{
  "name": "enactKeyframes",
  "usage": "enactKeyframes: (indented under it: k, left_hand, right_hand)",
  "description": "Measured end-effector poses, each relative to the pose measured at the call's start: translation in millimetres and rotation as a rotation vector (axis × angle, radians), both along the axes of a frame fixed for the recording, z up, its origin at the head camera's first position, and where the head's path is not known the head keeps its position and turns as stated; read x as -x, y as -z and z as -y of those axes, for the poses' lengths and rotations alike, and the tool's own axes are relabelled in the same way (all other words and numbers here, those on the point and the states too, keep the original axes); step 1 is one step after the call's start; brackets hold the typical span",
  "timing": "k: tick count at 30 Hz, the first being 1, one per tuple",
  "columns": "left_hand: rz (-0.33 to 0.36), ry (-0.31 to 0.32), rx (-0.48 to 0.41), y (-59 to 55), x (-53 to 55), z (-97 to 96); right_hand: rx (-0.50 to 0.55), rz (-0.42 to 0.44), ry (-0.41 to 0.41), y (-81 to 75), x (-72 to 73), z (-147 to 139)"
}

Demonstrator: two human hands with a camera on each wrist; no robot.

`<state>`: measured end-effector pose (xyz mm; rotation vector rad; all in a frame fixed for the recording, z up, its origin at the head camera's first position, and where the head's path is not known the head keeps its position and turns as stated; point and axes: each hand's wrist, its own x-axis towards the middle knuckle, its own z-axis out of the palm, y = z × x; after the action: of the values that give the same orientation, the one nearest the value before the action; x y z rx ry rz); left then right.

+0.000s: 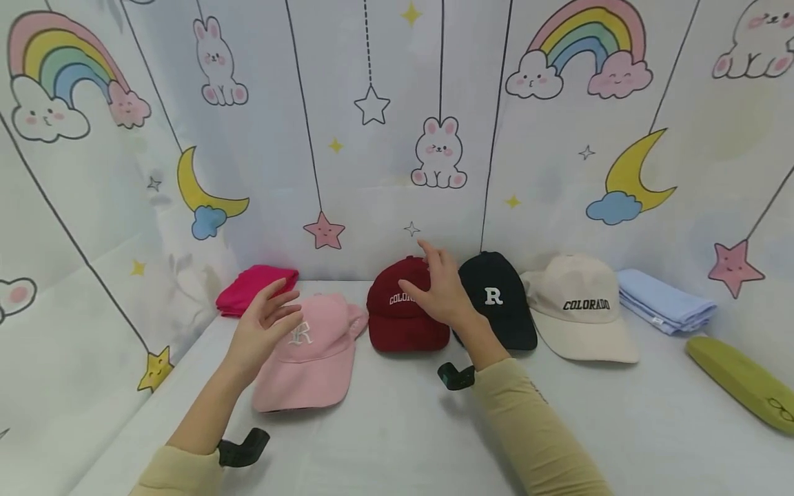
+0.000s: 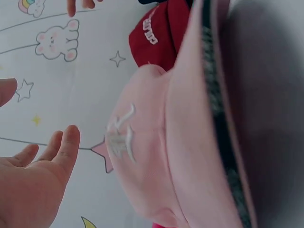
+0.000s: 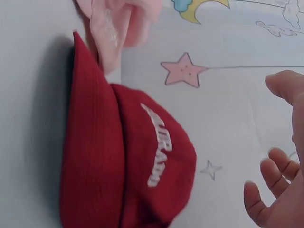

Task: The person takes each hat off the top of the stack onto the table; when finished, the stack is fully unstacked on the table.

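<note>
My left hand (image 1: pixel 263 327) hovers by the left side of a pink cap (image 1: pixel 316 379) with a white letter on its front; its fingers are loosely bent and grip nothing. In the left wrist view the pink cap (image 2: pixel 147 142) stands apart from the palm. My right hand (image 1: pixel 440 286) is raised in front of a dark red cap (image 1: pixel 409 334), hiding part of its lettering, with fingers spread and nothing held. The right wrist view shows a gap between the fingers and the red cap (image 3: pixel 95 152). A black cap (image 1: pixel 496 303) with a white R sits just right of that hand.
A cream cap (image 1: pixel 579 324) lettered COLORADO stands right of the black one. Folded light blue cloth (image 1: pixel 666 300) and a green case (image 1: pixel 744 382) lie farther right. Folded bright pink cloth (image 1: pixel 248 289) lies at the back left. A patterned curtain (image 1: pixel 384 172) rises behind the white table (image 1: pixel 384 441).
</note>
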<state>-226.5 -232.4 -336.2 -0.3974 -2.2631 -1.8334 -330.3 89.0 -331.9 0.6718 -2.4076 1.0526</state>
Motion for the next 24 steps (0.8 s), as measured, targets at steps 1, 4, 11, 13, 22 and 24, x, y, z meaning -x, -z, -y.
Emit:
enactKeyframes:
  k: [1,4,11,13,22,24]
  left_hand:
    - [0.001,-0.008,0.000,2.0,-2.2,2.9]
    - [-0.002,-0.031,-0.007,8.7,-7.2,12.2]
    - [-0.003,-0.083,0.016,20.9,-16.0,33.1]
    - [0.017,-0.102,0.036,24.0,-18.0,38.7]
    - [0.183,-0.138,0.123,38.6,-19.7,54.1]
    - [0.202,-0.137,0.135,42.0,-18.5,55.1]
  right_hand:
    - [-0.001,0.003,-0.008,0.7,-0.1,3]
    - [-0.011,0.018,-0.027,2.9,-0.9,12]
    - [0.001,0.043,-0.043,6.7,-2.3,33]
    - [0.000,0.045,-0.051,8.3,-2.5,39]
    - [0.030,0.069,-0.101,17.5,-8.9,72]
    - [0.035,0.081,-0.119,19.7,-10.4,79]
